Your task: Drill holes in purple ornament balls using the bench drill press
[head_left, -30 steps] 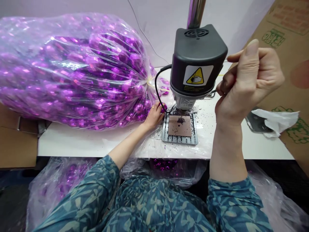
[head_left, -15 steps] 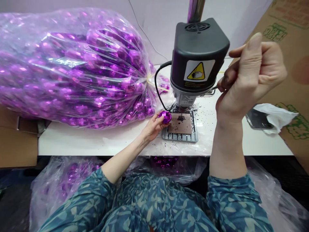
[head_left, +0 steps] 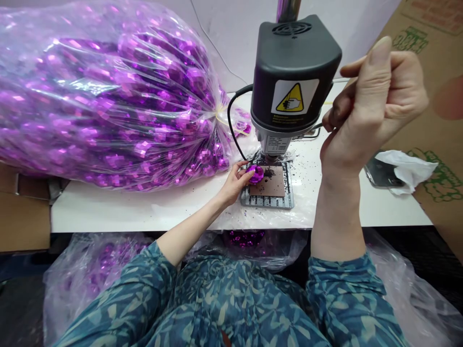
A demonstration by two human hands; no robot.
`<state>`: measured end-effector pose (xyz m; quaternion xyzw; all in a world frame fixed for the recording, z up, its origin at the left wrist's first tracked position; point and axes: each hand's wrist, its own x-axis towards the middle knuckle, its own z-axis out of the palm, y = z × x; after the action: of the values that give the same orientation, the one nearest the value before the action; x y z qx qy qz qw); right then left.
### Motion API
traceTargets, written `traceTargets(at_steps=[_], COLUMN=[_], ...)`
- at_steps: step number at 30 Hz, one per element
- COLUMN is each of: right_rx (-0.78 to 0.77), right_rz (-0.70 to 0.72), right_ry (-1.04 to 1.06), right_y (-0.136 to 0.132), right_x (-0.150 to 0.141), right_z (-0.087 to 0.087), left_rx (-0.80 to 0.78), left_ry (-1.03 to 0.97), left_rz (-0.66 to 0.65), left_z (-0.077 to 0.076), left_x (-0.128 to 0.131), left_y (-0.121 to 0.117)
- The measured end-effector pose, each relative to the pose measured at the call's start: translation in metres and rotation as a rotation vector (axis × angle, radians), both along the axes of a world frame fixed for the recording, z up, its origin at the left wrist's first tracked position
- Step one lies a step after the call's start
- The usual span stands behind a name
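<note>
The left hand [head_left: 231, 187] is closed on a shiny purple faceted ball [head_left: 255, 175], pinching it between thumb and fingers over the left edge of a square brown board [head_left: 273, 187]. The right hand [head_left: 381, 99], well apart from the left and raised higher, has its fingers curled around a thin metal lever [head_left: 318, 126] at the right side of a dark grey machine head [head_left: 294, 58] with a yellow warning label [head_left: 292, 99].

The board lies on a slotted grey metal base [head_left: 266, 202], below the machine head. Dark shavings [head_left: 269, 171] lie on the board and are scattered around the base on the white surface [head_left: 144, 209]. A black cable [head_left: 230, 115] loops down left of the machine head.

Farther left, a large clear plastic bag [head_left: 119, 111] full of purple faceted balls lies on its side, its gathered neck towards the machine. To the right, a crumpled white tissue [head_left: 410, 168] partly covers a dark phone [head_left: 378, 172], beside a printed brown cardboard box [head_left: 428, 115].
</note>
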<state>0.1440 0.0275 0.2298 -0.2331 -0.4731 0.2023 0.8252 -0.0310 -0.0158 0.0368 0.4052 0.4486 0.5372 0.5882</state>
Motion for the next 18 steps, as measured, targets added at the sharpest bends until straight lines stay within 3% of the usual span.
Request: traceTargets(at_steps=[8, 18], right_rx=[-0.008, 0.000], right_rz=[-0.063, -0.052], right_ry=[-0.036, -0.038], right_y=[0.003, -0.001], right_x=[-0.001, -0.002], right_z=[-0.001, -0.002], left_rx=[0.224, 0.299], left_ry=[0.240, 0.455], left_rz=[0.063, 0.022], left_z=[-0.021, -0.024], left_x=[0.004, 0.009], left_y=[0.013, 0.014])
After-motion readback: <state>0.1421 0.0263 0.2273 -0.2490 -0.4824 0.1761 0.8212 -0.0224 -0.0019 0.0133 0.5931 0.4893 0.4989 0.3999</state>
